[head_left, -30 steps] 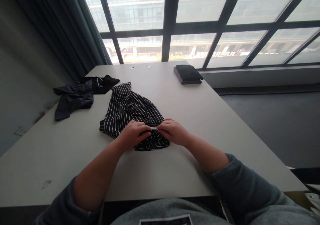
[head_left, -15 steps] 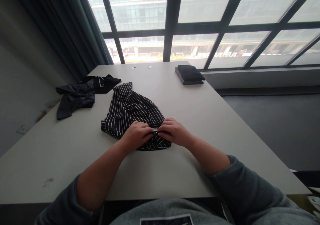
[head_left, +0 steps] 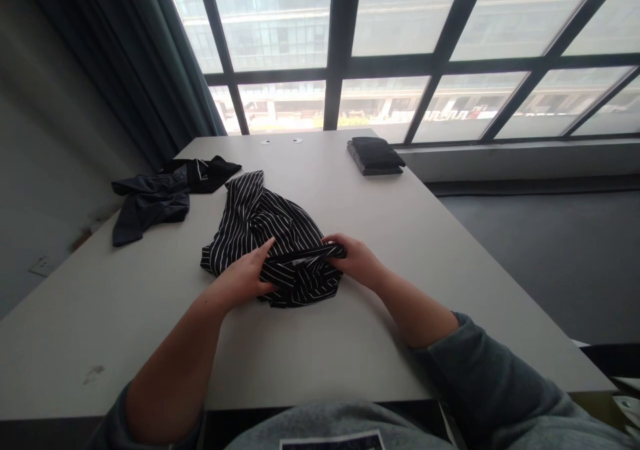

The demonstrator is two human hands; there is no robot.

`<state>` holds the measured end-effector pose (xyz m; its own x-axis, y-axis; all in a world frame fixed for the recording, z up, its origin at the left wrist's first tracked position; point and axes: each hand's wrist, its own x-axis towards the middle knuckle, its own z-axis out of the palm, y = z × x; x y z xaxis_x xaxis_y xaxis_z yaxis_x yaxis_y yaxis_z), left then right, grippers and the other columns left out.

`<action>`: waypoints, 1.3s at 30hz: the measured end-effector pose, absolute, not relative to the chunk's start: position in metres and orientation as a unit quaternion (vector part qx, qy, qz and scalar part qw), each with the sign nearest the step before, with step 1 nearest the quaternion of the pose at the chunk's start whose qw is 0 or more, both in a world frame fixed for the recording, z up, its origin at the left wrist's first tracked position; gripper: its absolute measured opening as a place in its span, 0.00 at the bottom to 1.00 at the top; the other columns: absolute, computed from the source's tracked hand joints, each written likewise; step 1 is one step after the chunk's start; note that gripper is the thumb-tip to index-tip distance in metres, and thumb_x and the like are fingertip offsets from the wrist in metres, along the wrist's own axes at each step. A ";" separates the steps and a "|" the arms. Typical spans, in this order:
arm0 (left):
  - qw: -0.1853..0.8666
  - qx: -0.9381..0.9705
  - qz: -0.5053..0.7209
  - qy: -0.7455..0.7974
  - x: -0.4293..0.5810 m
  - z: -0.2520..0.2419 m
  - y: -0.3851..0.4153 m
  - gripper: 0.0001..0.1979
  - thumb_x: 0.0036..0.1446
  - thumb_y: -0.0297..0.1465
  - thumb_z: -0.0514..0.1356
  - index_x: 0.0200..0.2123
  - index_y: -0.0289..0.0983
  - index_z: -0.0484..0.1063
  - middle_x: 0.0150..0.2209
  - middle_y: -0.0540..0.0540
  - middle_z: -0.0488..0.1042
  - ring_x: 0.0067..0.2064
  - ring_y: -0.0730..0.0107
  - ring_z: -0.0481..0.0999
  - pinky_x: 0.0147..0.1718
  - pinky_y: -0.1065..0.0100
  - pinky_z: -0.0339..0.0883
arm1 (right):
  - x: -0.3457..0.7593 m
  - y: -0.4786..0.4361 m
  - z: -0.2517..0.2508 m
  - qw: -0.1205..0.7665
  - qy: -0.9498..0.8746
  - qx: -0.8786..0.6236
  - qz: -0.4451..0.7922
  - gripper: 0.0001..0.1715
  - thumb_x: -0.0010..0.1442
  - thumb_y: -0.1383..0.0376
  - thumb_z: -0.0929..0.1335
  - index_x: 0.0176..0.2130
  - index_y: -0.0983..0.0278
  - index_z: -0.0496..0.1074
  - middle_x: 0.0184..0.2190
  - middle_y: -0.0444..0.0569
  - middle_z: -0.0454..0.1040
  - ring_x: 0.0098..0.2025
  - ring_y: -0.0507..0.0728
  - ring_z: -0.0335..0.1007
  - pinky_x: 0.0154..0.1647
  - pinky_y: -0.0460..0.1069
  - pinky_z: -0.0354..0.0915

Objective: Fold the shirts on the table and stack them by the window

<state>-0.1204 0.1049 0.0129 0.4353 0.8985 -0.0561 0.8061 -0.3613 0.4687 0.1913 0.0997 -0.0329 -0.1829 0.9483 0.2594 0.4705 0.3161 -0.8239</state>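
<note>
A black shirt with thin white stripes (head_left: 287, 220) lies crumpled on the table, its dark-edged opening facing me. My right hand (head_left: 357, 260) has its fingers closed on the right end of that edge, lifting it slightly. At the opposite end is my left hand (head_left: 243, 278), thumb and fingers spread apart against the striped cloth. A small pale patch, perhaps a label, shows inside the opening between the hands. Some of the left fingertips are hidden by the fabric.
On the white table (head_left: 300, 363), a dark grey garment (head_left: 153, 200) and a black garment (head_left: 215, 173) lie loosely at the left. A folded dark stack (head_left: 375, 155) sits at the far right corner. Windows and a curtain (head_left: 115, 50) stand beyond.
My hands have moved apart along the shirt's edge, the left one sliding left with its fingers spreading. The opening is now stretched wider between them.
</note>
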 end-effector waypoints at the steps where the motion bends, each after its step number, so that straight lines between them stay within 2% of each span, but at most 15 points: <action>1: 0.240 0.804 0.092 0.537 -0.122 0.015 0.104 0.45 0.50 0.39 0.71 0.71 0.43 0.64 0.63 0.40 0.76 0.61 0.46 0.77 0.59 0.56 0.71 | 0.191 0.098 -0.031 0.422 -0.696 -0.486 0.317 0.25 0.55 0.69 0.72 0.53 0.57 0.77 0.40 0.44 0.82 0.39 0.56 0.77 0.45 0.52 0.71; 3: 0.281 0.778 0.091 0.555 -0.123 0.018 0.103 0.30 0.52 0.37 0.68 0.60 0.44 0.75 0.55 0.44 0.82 0.55 0.49 0.81 0.53 0.59 0.73 | 0.190 0.095 -0.027 0.472 -0.664 -0.459 0.354 0.29 0.54 0.68 0.72 0.56 0.57 0.76 0.38 0.43 0.80 0.37 0.55 0.75 0.42 0.50 0.71; 6: 0.307 0.730 0.145 0.593 -0.123 0.021 0.107 0.18 0.54 0.38 0.65 0.49 0.44 0.78 0.44 0.48 0.84 0.46 0.53 0.83 0.44 0.62 0.74 | 0.189 0.094 -0.023 0.540 -0.600 -0.425 0.409 0.29 0.53 0.65 0.75 0.55 0.57 0.76 0.37 0.43 0.78 0.38 0.55 0.74 0.41 0.51 0.71; 11: 0.233 0.707 0.248 0.620 -0.124 0.020 0.112 0.12 0.55 0.34 0.62 0.43 0.42 0.79 0.43 0.46 0.83 0.47 0.54 0.81 0.47 0.61 0.70 | 0.187 0.097 -0.017 0.563 -0.488 -0.385 0.545 0.25 0.48 0.54 0.83 0.44 0.60 0.82 0.36 0.47 0.82 0.39 0.57 0.76 0.46 0.55 0.73; 15: 0.243 0.685 0.335 0.599 -0.119 0.020 0.113 0.13 0.55 0.36 0.61 0.43 0.41 0.77 0.40 0.47 0.82 0.44 0.56 0.80 0.47 0.61 0.70 | 0.185 0.095 -0.014 0.547 -0.418 -0.415 0.595 0.27 0.49 0.45 0.82 0.34 0.64 0.81 0.29 0.47 0.80 0.32 0.55 0.74 0.39 0.52 0.71; 19: 0.267 0.665 0.438 0.543 -0.110 0.033 0.104 0.11 0.62 0.41 0.57 0.40 0.41 0.73 0.33 0.51 0.76 0.37 0.63 0.76 0.40 0.66 0.69 | 0.178 0.083 -0.003 0.515 -0.373 -0.428 0.642 0.26 0.54 0.46 0.80 0.40 0.64 0.82 0.33 0.48 0.82 0.33 0.55 0.75 0.34 0.49 0.70; 22: 0.233 0.665 0.483 0.519 -0.106 0.050 0.090 0.10 0.66 0.40 0.53 0.39 0.41 0.70 0.32 0.52 0.73 0.36 0.65 0.74 0.38 0.68 0.68 | 0.175 0.071 0.014 0.541 -0.343 -0.408 0.651 0.22 0.56 0.49 0.79 0.43 0.61 0.81 0.35 0.48 0.83 0.34 0.56 0.77 0.32 0.48 0.71; 24: 0.185 0.711 0.444 0.514 -0.107 0.064 0.080 0.10 0.65 0.40 0.54 0.41 0.42 0.70 0.31 0.52 0.74 0.34 0.65 0.74 0.36 0.67 0.68 | 0.180 0.064 0.030 0.555 -0.338 -0.395 0.649 0.21 0.56 0.50 0.79 0.42 0.60 0.80 0.35 0.47 0.82 0.34 0.57 0.78 0.32 0.49 0.72; 26: 0.118 0.782 0.347 0.504 -0.110 0.080 0.073 0.12 0.59 0.40 0.60 0.44 0.43 0.71 0.32 0.51 0.76 0.33 0.61 0.76 0.33 0.66 0.67 | 0.191 0.059 0.050 0.543 -0.362 -0.391 0.649 0.22 0.53 0.50 0.80 0.41 0.61 0.78 0.32 0.47 0.81 0.33 0.57 0.78 0.32 0.50 0.73; 28: 0.041 0.833 0.240 0.497 -0.115 0.096 0.069 0.17 0.53 0.36 0.62 0.47 0.43 0.72 0.34 0.49 0.79 0.34 0.56 0.79 0.33 0.64 0.67 | 0.207 0.056 0.072 0.501 -0.423 -0.401 0.640 0.23 0.49 0.51 0.82 0.37 0.61 0.76 0.29 0.45 0.79 0.30 0.56 0.77 0.31 0.49 0.73; 31: -0.064 0.845 0.150 0.509 -0.126 0.123 0.068 0.14 0.52 0.30 0.58 0.44 0.43 0.74 0.36 0.46 0.80 0.37 0.54 0.81 0.35 0.62 0.68 | 0.232 0.051 0.106 0.421 -0.539 -0.437 0.584 0.24 0.43 0.58 0.85 0.32 0.62 0.74 0.27 0.41 0.77 0.28 0.53 0.74 0.28 0.47 0.70; 35: -0.158 0.833 0.167 0.503 -0.146 0.165 0.069 0.09 0.53 0.30 0.55 0.36 0.43 0.73 0.39 0.43 0.79 0.43 0.52 0.79 0.39 0.60 0.69 | 0.259 0.047 0.151 0.356 -0.621 -0.485 0.503 0.20 0.47 0.55 0.83 0.34 0.61 0.78 0.29 0.45 0.80 0.30 0.56 0.77 0.30 0.50 0.73; 39: -0.154 0.805 0.237 0.521 -0.165 0.209 0.069 0.11 0.55 0.34 0.52 0.37 0.44 0.73 0.40 0.45 0.79 0.43 0.54 0.78 0.41 0.59 0.68 | 0.283 0.045 0.198 0.305 -0.669 -0.516 0.440 0.22 0.50 0.52 0.82 0.41 0.60 0.84 0.34 0.49 0.83 0.36 0.62 0.81 0.38 0.55 0.78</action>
<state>-0.1655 0.0691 0.2094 0.3446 0.7659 0.5428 0.9123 -0.4094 -0.0015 0.2831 0.0448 0.1984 -0.2823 0.9582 -0.0453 0.4221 0.0817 -0.9029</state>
